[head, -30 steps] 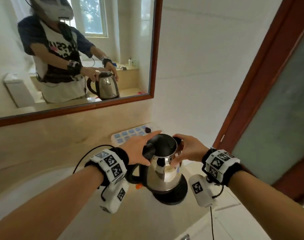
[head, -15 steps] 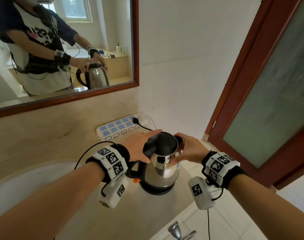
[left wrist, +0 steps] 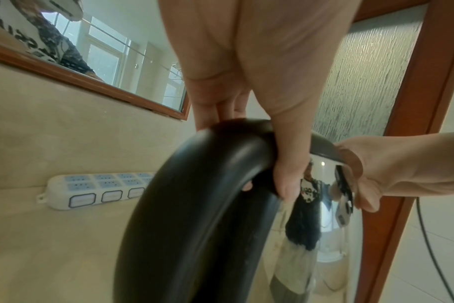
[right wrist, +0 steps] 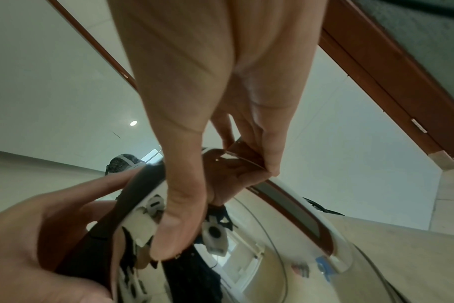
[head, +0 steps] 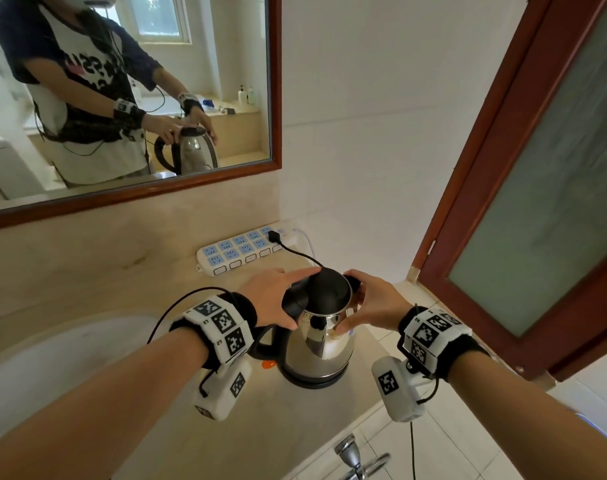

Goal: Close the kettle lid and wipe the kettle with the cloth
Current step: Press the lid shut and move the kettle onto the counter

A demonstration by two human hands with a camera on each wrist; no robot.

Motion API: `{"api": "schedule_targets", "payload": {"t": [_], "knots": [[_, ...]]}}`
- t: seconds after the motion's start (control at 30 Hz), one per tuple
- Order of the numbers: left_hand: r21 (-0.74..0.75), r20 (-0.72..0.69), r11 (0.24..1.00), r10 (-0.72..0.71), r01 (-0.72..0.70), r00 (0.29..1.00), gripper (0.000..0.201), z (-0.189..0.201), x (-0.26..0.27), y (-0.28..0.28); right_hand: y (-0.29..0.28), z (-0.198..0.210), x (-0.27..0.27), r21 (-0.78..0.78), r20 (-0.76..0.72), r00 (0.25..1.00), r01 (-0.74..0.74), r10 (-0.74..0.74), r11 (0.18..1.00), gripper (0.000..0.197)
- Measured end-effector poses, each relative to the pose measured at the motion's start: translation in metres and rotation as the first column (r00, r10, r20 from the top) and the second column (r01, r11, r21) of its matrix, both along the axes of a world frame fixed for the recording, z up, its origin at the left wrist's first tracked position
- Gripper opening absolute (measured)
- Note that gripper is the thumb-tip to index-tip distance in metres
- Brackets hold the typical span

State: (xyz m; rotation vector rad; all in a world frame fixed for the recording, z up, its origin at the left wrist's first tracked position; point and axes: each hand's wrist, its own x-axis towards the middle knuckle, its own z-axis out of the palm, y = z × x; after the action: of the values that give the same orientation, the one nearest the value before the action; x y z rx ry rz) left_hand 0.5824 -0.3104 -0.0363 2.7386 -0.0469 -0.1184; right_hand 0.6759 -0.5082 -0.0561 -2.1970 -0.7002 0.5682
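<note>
Standing on its black base on the beige counter (head: 295, 431) beside the sink (head: 52, 358), the steel kettle (head: 321, 351) has its black lid (head: 324, 289) down. The left hand (head: 272, 297) curls over the handle top, fingers reaching onto the lid; the right hand (head: 373, 301) grips the rim at the spout. A power strip (head: 239, 252) lies behind.
</note>
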Motion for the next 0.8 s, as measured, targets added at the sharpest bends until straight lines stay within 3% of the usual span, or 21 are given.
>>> {"api": "schedule_targets", "payload": {"t": [0.3,0.47,0.53,0.63,0.8], "knots": [[0.009,-0.041,0.999,0.047,-0.046,0.998,0.094,0.002,-0.006,-0.009,0.003,0.009,0.01,-0.094,-0.013,0.995,-0.101,0.1,0.99,0.086],[-0.043,-0.071,0.998,0.052,-0.055,0.996,0.094,0.011,-0.011,-0.012,0.009,0.025,0.012,-0.306,0.009,0.981,-0.18,0.192,0.935,0.078],[-0.08,-0.094,0.994,0.069,-0.077,0.993,0.092,0.016,-0.016,-0.007,0.015,0.041,0.013,-0.397,-0.035,0.973,-0.223,0.228,0.89,0.093],[-0.084,-0.081,0.978,0.186,-0.193,0.979,0.092,0.025,-0.031,0.015,0.034,0.08,0.011,-0.421,0.06,0.961,-0.22,0.269,0.88,0.112],[-0.264,0.037,0.886,0.404,-0.381,0.914,0.087,0.05,-0.08,0.068,0.11,0.13,-0.032,-0.326,0.212,0.88,-0.347,0.426,0.879,0.101]]}}
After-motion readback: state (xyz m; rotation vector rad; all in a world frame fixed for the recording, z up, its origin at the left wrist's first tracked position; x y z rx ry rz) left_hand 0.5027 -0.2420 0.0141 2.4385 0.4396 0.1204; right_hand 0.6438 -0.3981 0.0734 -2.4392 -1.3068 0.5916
